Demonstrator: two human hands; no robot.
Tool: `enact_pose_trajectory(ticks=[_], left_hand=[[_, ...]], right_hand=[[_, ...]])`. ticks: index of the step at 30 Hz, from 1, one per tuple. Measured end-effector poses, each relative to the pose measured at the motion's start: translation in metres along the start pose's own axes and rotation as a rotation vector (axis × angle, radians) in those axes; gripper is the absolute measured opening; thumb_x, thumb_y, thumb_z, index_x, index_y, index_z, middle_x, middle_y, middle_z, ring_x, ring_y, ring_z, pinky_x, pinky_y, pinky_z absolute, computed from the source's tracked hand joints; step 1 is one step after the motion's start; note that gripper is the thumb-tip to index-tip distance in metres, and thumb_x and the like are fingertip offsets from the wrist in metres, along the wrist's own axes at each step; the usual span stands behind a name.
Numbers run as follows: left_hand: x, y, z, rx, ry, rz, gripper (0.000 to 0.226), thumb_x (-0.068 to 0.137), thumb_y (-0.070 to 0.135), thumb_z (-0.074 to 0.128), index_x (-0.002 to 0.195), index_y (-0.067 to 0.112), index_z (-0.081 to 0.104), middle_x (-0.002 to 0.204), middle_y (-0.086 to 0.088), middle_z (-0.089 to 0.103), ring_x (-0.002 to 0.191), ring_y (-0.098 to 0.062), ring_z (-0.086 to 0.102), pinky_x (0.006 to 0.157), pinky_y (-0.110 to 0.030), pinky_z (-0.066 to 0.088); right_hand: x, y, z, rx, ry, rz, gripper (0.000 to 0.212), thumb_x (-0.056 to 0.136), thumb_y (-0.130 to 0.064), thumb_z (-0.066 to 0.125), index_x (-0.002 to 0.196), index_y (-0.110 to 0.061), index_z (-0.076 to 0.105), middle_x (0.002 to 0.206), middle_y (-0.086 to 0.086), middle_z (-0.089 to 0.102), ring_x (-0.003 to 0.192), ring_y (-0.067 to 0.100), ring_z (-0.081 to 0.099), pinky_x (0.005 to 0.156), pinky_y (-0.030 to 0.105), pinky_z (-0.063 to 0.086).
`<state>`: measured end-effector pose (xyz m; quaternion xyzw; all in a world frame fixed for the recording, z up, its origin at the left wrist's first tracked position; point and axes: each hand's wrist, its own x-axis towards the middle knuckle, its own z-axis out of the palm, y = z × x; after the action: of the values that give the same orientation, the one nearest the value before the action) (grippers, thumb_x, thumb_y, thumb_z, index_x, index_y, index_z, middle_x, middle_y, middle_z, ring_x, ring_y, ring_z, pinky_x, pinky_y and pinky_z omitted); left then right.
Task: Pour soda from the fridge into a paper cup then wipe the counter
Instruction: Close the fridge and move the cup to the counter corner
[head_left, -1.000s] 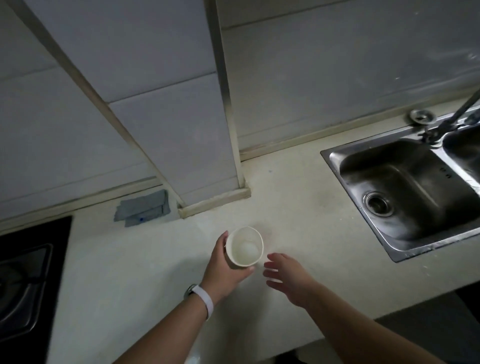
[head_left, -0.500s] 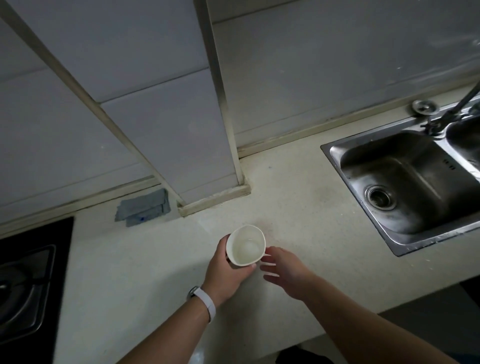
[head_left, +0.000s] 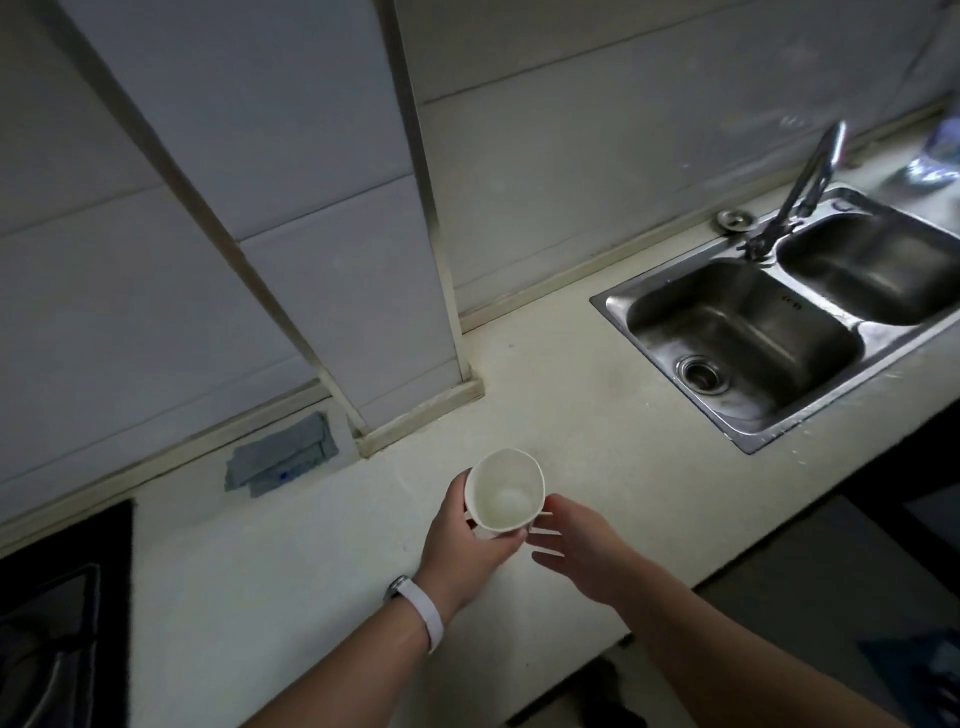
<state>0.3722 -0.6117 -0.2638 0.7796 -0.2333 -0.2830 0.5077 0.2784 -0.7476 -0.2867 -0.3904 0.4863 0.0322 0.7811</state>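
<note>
The left hand (head_left: 462, 540) is wrapping its fingers (head_left: 506, 543) around the white paper cup (head_left: 505, 492), gripping it by the lower wall from the near-left side, with the open mouth tipped towards the person and nothing inside. The cup's rim is looking squeezed out of round, so the grip seems firm for such thin paper. The right hand (head_left: 576, 540) has moved in over the last second: it was apart from the cup, fingers spread, and now its fingertips (head_left: 551, 500) are arriving at the cup's right wall, touching it or just short of it. That hand is loosely open and holding nothing yet.

The cup is just above the pale cream table (head_left: 322, 561), whether resting on it or lifted I cannot tell. Beyond the left fingers, against the tiled wall, a folded grey cloth (head_left: 283, 457) is lying well apart, untouched. Far off to the right of the right fingers the steel double sink (head_left: 613, 304) is sitting.

Judging by this, the person is readying the cup, perhaps reshaping or steadying it. No soda is in view, so pouring and wiping are both to come.
</note>
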Motion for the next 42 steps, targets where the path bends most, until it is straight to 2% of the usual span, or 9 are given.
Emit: enact_pose_trajectory(ticks=[7,14,18,23,27,31,38,40,42], left_hand=[[-0.013,0.015,0.016,-0.040,-0.189,0.102,0.082,0.061,0.043,0.087,0.132,0.033,0.049,0.123,0.017,0.064,0.109,0.002,0.062,0.093,-0.029,0.055],[-0.023,0.049,0.068,-0.051,-0.399,0.184,0.071,0.065,0.033,0.088,0.125,0.041,0.051,0.120,0.021,0.066,0.111,-0.002,0.063,0.090,-0.024,0.054],[-0.021,0.076,0.117,-0.040,-0.485,0.209,0.073,0.063,0.032,0.089,0.126,0.039,0.053,0.119,0.018,0.067,0.109,-0.005,0.065,0.093,-0.038,0.056],[-0.018,0.117,0.195,-0.053,-0.567,0.254,0.070,0.066,0.013,0.091,0.124,0.030,0.057,0.112,0.015,0.070,0.104,-0.008,0.068,0.089,-0.045,0.058],[-0.011,0.154,0.261,-0.033,-0.626,0.271,0.071,0.063,0.014,0.092,0.124,0.029,0.058,0.110,0.010,0.072,0.103,-0.009,0.069,0.088,-0.040,0.058],[-0.014,0.191,0.323,-0.044,-0.686,0.311,0.069,0.067,0.004,0.089,0.122,0.029,0.056,0.108,0.010,0.071,0.099,-0.001,0.067,0.077,-0.019,0.054],[-0.023,0.241,0.404,-0.018,-0.755,0.425,0.066,0.066,-0.006,0.086,0.121,0.016,0.058,0.107,0.002,0.071,0.098,-0.006,0.068,0.075,-0.015,0.052],[-0.026,0.252,0.421,-0.027,-0.778,0.459,0.063,0.066,-0.005,0.086,0.119,0.015,0.059,0.105,0.005,0.069,0.094,0.002,0.066,0.074,-0.011,0.050],[-0.024,0.261,0.437,-0.042,-0.792,0.463,0.064,0.065,0.003,0.089,0.119,0.020,0.060,0.104,0.006,0.071,0.097,-0.002,0.067,0.075,-0.014,0.051]], right_hand=[[-0.046,0.021,-0.019,0.149,0.133,-0.097,0.022,0.094,-0.025,0.052,0.101,-0.013,0.069,0.096,0.006,0.068,0.091,0.022,0.064,0.078,0.033,0.050],[-0.086,0.029,-0.074,0.298,0.252,-0.168,0.025,0.094,-0.026,0.052,0.107,-0.010,0.067,0.094,0.006,0.068,0.089,0.022,0.063,0.073,0.032,0.050],[-0.102,0.025,-0.122,0.390,0.281,-0.223,0.023,0.093,-0.025,0.052,0.102,-0.010,0.067,0.086,0.005,0.066,0.078,0.018,0.058,0.064,0.028,0.046],[-0.118,0.010,-0.195,0.499,0.327,-0.274,0.017,0.092,-0.024,0.052,0.095,-0.014,0.065,0.081,0.003,0.068,0.076,0.017,0.062,0.068,0.029,0.048],[-0.131,-0.007,-0.261,0.570,0.348,-0.317,0.023,0.093,-0.025,0.051,0.102,-0.011,0.068,0.091,0.007,0.071,0.084,0.020,0.065,0.070,0.032,0.047],[-0.147,-0.026,-0.323,0.622,0.385,-0.357,0.024,0.094,-0.024,0.051,0.105,-0.010,0.067,0.090,0.008,0.070,0.084,0.022,0.065,0.073,0.034,0.047],[-0.182,-0.047,-0.406,0.637,0.425,-0.434,0.030,0.099,-0.027,0.046,0.114,-0.011,0.065,0.109,0.012,0.070,0.094,0.025,0.065,0.076,0.034,0.047],[-0.190,-0.052,-0.421,0.637,0.447,-0.444,0.029,0.099,-0.026,0.046,0.113,-0.010,0.065,0.104,0.011,0.071,0.090,0.024,0.065,0.077,0.034,0.047],[-0.197,-0.058,-0.436,0.652,0.463,-0.466,0.027,0.098,-0.023,0.047,0.110,-0.007,0.065,0.094,0.010,0.070,0.085,0.024,0.064,0.076,0.034,0.046]])
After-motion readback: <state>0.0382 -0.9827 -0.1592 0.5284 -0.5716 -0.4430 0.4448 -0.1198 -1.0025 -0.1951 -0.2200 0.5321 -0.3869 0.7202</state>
